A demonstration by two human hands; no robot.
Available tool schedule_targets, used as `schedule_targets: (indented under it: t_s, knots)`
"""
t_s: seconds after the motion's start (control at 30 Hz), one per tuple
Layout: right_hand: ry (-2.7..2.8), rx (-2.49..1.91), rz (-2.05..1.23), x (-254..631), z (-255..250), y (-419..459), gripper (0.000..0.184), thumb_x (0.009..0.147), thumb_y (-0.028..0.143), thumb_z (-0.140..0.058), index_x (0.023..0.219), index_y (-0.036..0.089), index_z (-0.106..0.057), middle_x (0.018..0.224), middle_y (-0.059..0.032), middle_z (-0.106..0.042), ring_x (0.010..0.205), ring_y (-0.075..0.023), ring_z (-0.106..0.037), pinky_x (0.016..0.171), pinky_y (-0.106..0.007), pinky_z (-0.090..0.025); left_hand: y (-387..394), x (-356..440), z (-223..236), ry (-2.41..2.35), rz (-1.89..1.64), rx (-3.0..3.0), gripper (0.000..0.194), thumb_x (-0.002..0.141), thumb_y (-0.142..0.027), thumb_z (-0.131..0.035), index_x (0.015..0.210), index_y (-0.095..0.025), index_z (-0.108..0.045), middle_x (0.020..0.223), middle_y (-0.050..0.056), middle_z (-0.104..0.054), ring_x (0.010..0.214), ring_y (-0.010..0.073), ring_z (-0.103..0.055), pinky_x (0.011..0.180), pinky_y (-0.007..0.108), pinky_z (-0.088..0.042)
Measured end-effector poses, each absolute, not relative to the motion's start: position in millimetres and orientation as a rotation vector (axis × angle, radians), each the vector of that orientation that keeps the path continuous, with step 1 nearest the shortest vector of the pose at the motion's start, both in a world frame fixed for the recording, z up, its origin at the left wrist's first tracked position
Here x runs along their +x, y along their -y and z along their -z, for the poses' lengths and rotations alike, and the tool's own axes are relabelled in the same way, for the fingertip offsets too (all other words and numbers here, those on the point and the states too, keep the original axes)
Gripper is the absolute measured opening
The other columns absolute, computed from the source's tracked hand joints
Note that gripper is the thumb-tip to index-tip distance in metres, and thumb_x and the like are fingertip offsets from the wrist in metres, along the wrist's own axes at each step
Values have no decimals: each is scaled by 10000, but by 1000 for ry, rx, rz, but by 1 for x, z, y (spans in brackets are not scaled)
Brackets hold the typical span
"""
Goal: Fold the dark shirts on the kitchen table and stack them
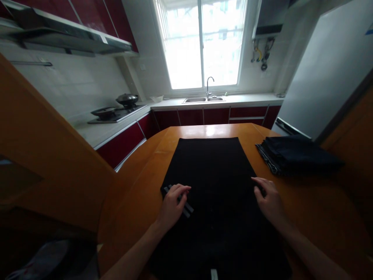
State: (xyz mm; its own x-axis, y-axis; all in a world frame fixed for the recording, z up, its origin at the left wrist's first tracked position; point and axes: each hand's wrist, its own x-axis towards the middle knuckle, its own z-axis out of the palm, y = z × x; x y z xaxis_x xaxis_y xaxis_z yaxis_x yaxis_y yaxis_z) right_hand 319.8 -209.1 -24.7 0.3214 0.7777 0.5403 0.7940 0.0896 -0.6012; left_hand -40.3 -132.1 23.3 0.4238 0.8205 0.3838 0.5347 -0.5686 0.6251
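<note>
A black garment (210, 167) lies spread flat on the wooden table in front of me, its far edge straight. Grey stripes (188, 210) cross its left part, and a small white label (214, 274) shows at the near end. My left hand (174, 204) is over the stripes with loosely bent fingers, the thumb a little apart from them, and no cloth visibly pinched. At the garment's right edge is my right hand (266, 196), its index finger and thumb apart and nothing seen between them. Whether either hand presses on the cloth I cannot tell.
A stack of folded dark cloth (297, 153) rests on the right side of the round-edged wooden table (136, 194). Beyond stand a counter with a sink (204, 100), a stove with pans (127, 99) at left, and a fridge (323, 70) at right.
</note>
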Motion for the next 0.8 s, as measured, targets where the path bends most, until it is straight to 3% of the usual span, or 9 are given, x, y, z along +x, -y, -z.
schedule_targets:
  t_s: [0.67, 0.8]
  knots:
    - [1444, -1675, -42, 326, 22, 212, 333, 923, 299, -480, 1180, 192, -665, 1189, -123, -662, 1112, -274, -587, 984, -488, -488, 134, -36, -30, -1116, -863, 2335, 253, 1007, -222, -461, 1133, -249, -677, 1027, 40, -670, 977, 188, -632, 866, 339, -518]
    - [1515, -1631, -33, 318, 15, 215, 351, 950, 313, -472, 1223, 192, -657, 1245, -120, -653, 1185, -270, -570, 1049, -492, -460, 132, -38, -25, -1161, -831, 2373, 292, 999, -219, -450, 1188, -231, -672, 1160, 62, -685, 1091, 208, -643, 974, 389, -520]
